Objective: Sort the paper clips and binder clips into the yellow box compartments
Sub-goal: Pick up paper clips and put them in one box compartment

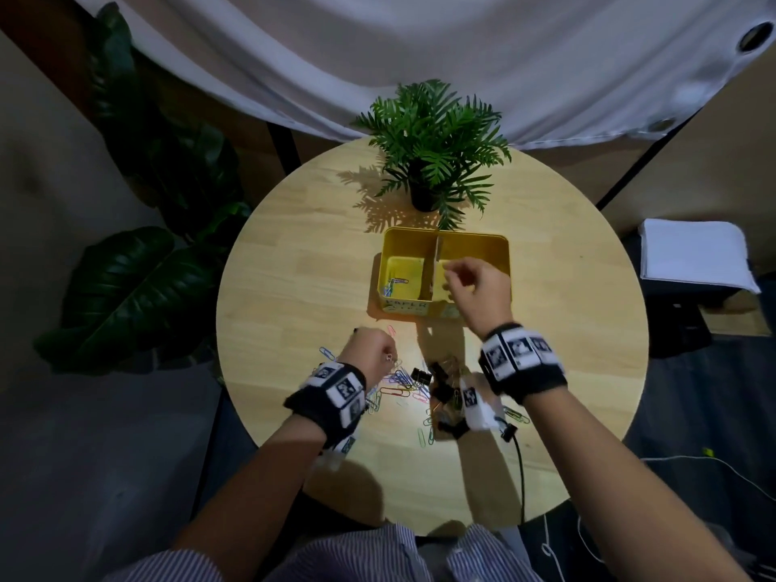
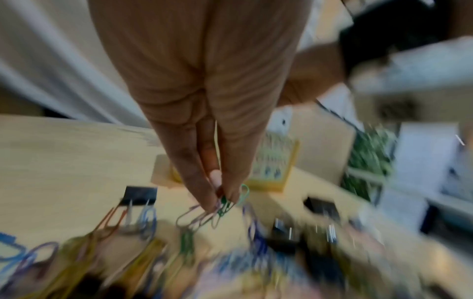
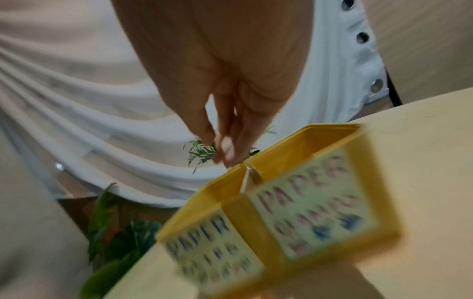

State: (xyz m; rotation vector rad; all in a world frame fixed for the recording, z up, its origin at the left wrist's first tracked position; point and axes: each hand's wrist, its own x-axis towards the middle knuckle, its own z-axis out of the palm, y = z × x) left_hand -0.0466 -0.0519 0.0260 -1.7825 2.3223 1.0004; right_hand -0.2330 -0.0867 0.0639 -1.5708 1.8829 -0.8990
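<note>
Yellow is the colour of the box [image 1: 445, 245] I am filling. It sits in the middle of my round wooden table [image 1: 294, 266], just in front of a small green plant [image 1: 436, 140]. A cardboard wall [image 1: 432, 270] splits the box into two parts. I see a few paper clips in the left part [image 1: 392, 285]. White labels are stuck on its front, and the writing is too blurry for me to read fully.

My left hand [image 1: 369, 346] is low over the pile of coloured paper clips [image 1: 399, 382] near me. Its fingertips [image 2: 227, 194] pinch a small bunch of clips [image 2: 215, 210], some green and some pale. More clips lie loose on the table around them.

My right hand [image 1: 478, 283] is up over the right part of the box. Its fingers [image 3: 227, 145] are loosely bent and close together. I cannot see anything between them.

Black binder clips [image 1: 436, 378] lie mixed with the paper clips, between my two wrists. One binder clip [image 2: 140, 195] sits just left of my left fingers.
</note>
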